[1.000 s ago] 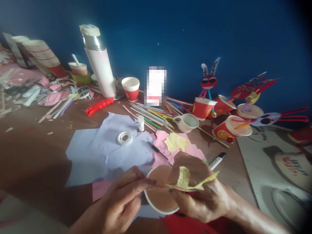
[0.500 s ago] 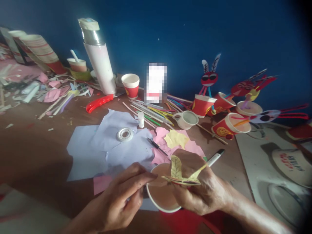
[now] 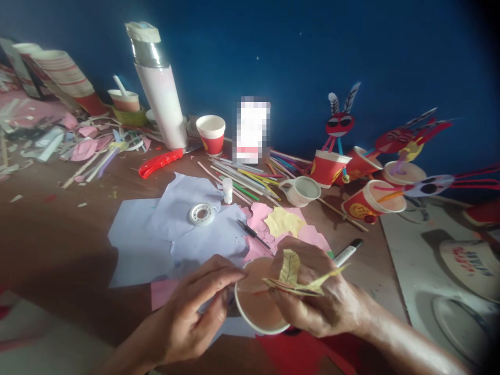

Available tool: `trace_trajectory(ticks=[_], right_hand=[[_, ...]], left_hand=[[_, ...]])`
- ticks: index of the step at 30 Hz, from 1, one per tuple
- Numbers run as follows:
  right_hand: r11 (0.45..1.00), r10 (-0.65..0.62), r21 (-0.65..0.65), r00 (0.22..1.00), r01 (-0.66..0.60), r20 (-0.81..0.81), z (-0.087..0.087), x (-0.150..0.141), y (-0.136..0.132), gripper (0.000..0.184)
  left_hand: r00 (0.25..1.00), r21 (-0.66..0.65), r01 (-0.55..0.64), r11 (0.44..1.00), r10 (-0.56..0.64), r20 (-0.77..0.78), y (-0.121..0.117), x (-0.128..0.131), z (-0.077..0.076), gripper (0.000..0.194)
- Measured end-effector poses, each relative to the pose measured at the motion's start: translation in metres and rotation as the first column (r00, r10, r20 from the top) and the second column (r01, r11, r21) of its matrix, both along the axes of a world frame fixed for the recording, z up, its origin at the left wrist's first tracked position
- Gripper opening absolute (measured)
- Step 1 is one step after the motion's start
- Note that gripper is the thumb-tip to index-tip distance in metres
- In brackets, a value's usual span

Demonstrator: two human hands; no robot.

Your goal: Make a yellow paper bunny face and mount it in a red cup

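My left hand (image 3: 191, 307) is at the near left of a paper cup (image 3: 258, 307), its fingers closed against the outer side by the rim. The cup's pale inside faces up at me. Over the cup's right side, my right hand (image 3: 324, 297) pinches a yellow paper cutout (image 3: 291, 268) with leaf-like ears and dark drawn veins. The cutout is seen nearly edge-on, so its front is hidden. A thin orange-red strip shows inside the cup just below it. My right fingers partly cover the cup's rim.
Blue paper (image 3: 136, 239), a tape roll (image 3: 202, 214), a black pen (image 3: 255, 234) and a marker (image 3: 347, 252) lie around the hands. Behind stand a red-handled knife (image 3: 162, 162), a tall flask (image 3: 160, 99), a white mug (image 3: 300, 191) and decorated cups (image 3: 330, 167). Red paper (image 3: 292, 354) lies in front.
The cup and the yellow cutout have shifted slightly, and the thin orange-red strip inside the cup now shows. Both hands keep nearly the same hold; the view has moved a little.
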State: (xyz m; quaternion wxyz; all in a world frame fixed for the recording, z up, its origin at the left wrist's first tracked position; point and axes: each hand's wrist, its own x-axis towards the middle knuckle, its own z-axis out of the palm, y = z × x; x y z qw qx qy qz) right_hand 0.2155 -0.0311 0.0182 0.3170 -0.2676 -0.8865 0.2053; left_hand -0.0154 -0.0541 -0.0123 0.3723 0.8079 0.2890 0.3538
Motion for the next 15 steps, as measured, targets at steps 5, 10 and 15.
trace_trajectory(ticks=[5,10,15], right_hand=[[1.0,-0.021,0.018,1.0,0.021,-0.004,0.0015,0.0002,0.0001,0.016],[0.999,0.03,0.023,0.999,-0.029,-0.024,0.0031,0.0006,0.0013,0.02],[0.999,0.032,0.03,0.999,-0.032,-0.007,0.0024,0.0004,0.0007,0.017]], left_hand=[[1.0,-0.024,0.001,1.0,-0.001,0.022,0.0,-0.0003,-0.0005,0.048],[0.999,-0.071,-0.042,0.997,0.042,-0.002,0.0017,-0.0006,-0.0007,0.047],[0.997,-0.193,-0.072,0.978,0.07,-0.014,-0.0007,-0.0039,-0.0029,0.047]])
